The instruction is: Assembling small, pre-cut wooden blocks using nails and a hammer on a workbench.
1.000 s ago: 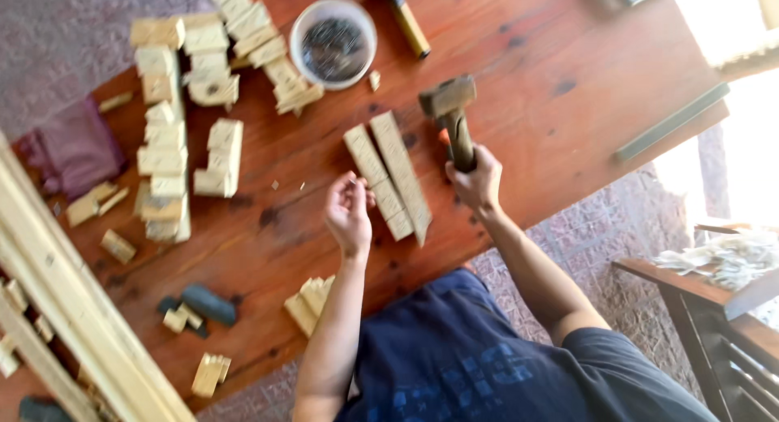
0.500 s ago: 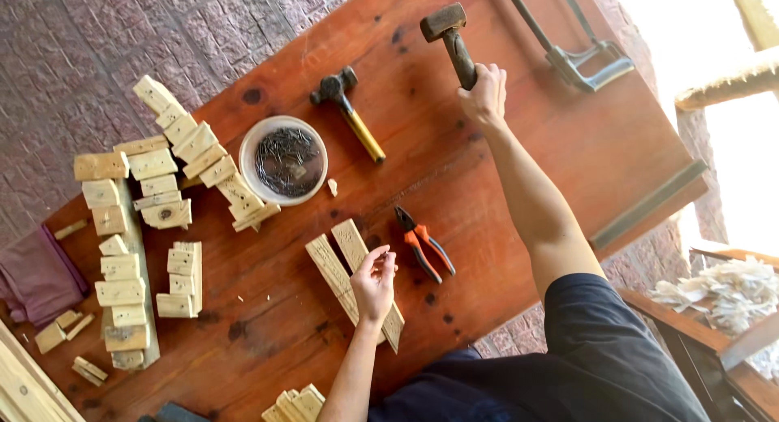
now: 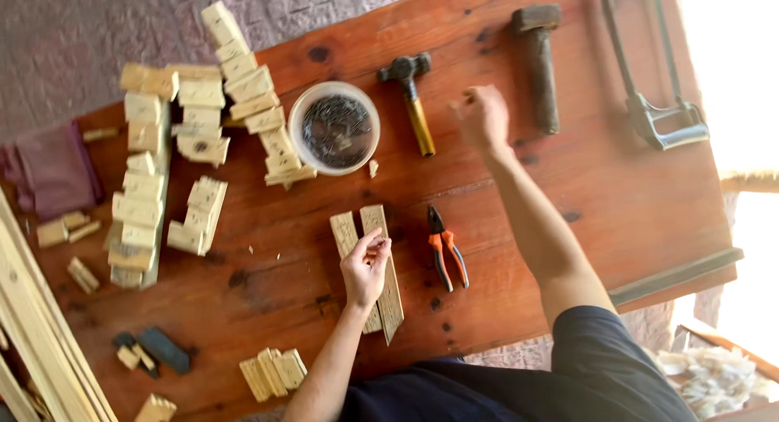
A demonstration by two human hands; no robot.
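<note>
your left hand (image 3: 365, 268) presses its fingers on two wood strips (image 3: 381, 260), just below the tub of nails (image 3: 334, 128). your right hand (image 3: 480, 118) is loosely curled and holds nothing, between the small hammer (image 3: 414, 97) and the big mallet (image 3: 540, 65). you look set to pick a tool.
</note>
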